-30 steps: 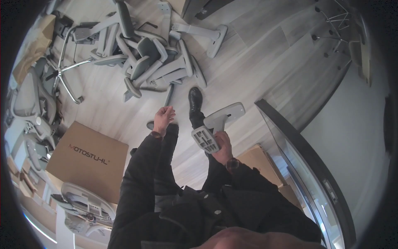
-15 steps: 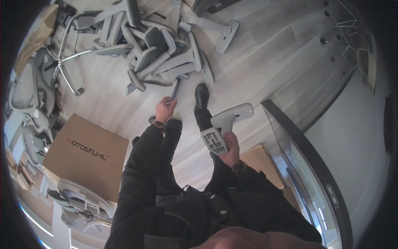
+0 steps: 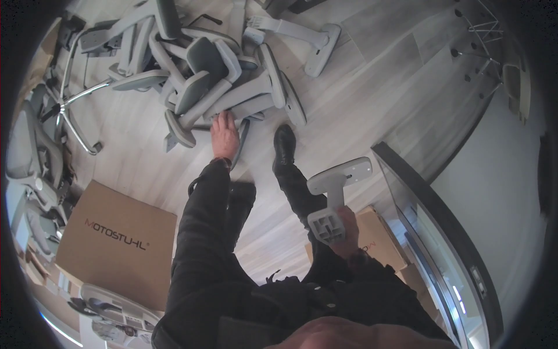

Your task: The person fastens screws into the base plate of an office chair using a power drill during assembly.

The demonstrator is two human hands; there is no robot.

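My right hand (image 3: 347, 234) is closed round the upright of a light grey armrest (image 3: 335, 192), with its slotted base toward me and its long pad pointing away. My left hand (image 3: 224, 138) reaches forward with stretched fingers at the near edge of a pile of grey armrests (image 3: 212, 64). Its fingertips lie at the end of a grey armrest post (image 3: 250, 106); a firm grip is not visible. A narrow dark armrest pad (image 3: 241, 144) lies just right of this hand, partly hidden by it.
A cardboard box (image 3: 116, 244) stands at left, near mesh chair parts (image 3: 38, 151) and a chrome chair base (image 3: 72, 119). A separate armrest (image 3: 322, 49) lies beyond my shoe (image 3: 284, 142). At right are a dark-framed glass door (image 3: 442, 227) and another box (image 3: 381, 238).
My left hand has moved forward to the pile, its fingers now stretched out. My right hand has shifted right and toward me with the armrest. The view has shifted slightly.
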